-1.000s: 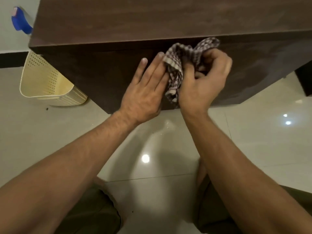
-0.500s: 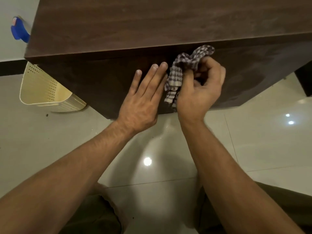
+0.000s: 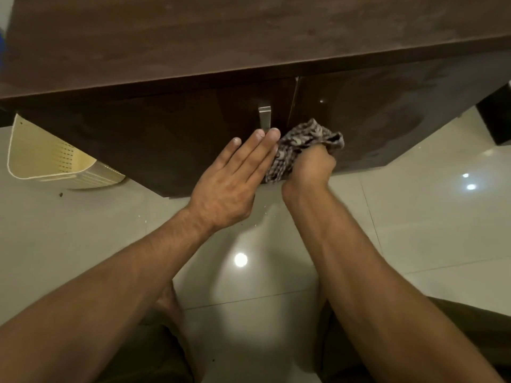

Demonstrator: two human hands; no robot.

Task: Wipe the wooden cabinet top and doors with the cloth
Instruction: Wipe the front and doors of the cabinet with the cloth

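Pale glossy floor tiles (image 3: 414, 217) run under a dark wooden cabinet, its top (image 3: 249, 37) at twelve o'clock and a cream basket (image 3: 47, 158) at nine. The right hand (image 3: 309, 167), curled round the bunched checked cloth (image 3: 301, 145), has dragged it down from the top edge onto the right door (image 3: 387, 111), baring the metal handle (image 3: 264, 117). The left hand (image 3: 229, 183) stays flat, fingers straight and together, on the left door (image 3: 138, 139). Door wiping looks under way, with the lower panels still to do
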